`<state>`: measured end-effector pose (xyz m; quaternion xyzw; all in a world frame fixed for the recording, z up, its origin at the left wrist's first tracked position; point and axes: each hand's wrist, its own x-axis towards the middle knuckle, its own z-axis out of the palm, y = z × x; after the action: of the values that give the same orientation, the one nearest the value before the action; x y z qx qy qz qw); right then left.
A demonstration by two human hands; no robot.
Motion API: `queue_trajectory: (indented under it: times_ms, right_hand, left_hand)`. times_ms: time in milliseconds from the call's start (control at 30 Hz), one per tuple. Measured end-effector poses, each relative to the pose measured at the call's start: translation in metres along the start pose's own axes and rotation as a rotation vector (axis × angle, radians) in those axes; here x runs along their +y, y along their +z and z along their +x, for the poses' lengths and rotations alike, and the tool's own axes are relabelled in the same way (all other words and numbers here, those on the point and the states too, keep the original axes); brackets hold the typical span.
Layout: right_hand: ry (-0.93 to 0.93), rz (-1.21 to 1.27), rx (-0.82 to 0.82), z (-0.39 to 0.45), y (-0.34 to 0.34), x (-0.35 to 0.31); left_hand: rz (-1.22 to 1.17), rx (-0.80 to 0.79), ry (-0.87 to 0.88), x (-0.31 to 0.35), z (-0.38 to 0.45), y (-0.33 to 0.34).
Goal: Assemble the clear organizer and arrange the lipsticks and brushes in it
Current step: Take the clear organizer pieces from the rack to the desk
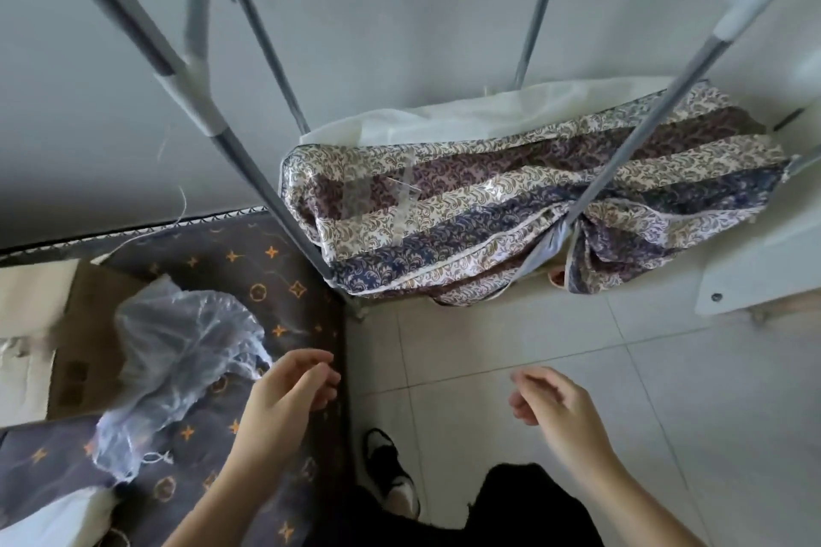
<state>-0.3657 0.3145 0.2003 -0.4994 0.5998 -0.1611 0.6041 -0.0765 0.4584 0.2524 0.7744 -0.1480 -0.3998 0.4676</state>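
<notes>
Although the task calls for a finished organizer filled with lipsticks and brushes, almost nothing of that shows here; the only piece of it in sight is what looks like a clear organizer part (391, 195), a transparent panel lying on the patterned fabric bundle (511, 209) at centre frame, faint enough that its exact shape cannot be told. No lipsticks or brushes appear anywhere; whether they sit inside the cardboard box (66, 324) at the left edge cannot be told.

Both hands hang low in the frame, holding nothing; the left hand (288, 386) hovers over the edge of the dark patterned mat (249, 275) at lower left, its fingers loosely curled and slightly apart; the right hand (555, 404) hovers over the pale tiled floor (644, 369) at lower right, fingers likewise relaxed and bent, gripping nothing. A crumpled plastic bag (177, 351) lies on the mat beside the box, just left of the left hand; grey metal rack poles (249, 164) cross the upper frame.

Judged from this, assembly is barely begun or not begun; gathering the parts, joining them and loading every item remain.
</notes>
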Motion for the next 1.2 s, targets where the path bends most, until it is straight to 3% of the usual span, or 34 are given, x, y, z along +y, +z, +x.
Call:
queue_trajectory:
  times_ms: [300,567,700,800,967,1200]
  right_hand:
    - [0.068,0.085,-0.031,0.155,0.072,-0.054]
    - [0.105,-0.148,-0.215,0.35,0.149,-0.085]
    - [0.019,-0.317,-0.14,0.434,0.2,-0.08]
    - [0.13,-0.328,-0.088,0.469,0.228,-0.067]
    - [0.148,-0.49,0.09,0.492,0.255,-0.054]
    - [0.205,-0.47,0.153,0.521,0.274,-0.067]
  left_hand:
    - [0.273,-0.127,-0.052,0.035,0.186,0.044]
    - [0.448,0.041,-0.202,0.016,0.373,0.111]
    - [0.644,0.205,-0.299,-0.017,0.45,0.134]
    - [0.746,0.279,-0.388,-0.042,0.476,0.142]
    - [0.956,0.262,-0.349,-0.067,0.498,0.147]
    - [0.671,0.198,-0.291,-0.07,0.515,0.153]
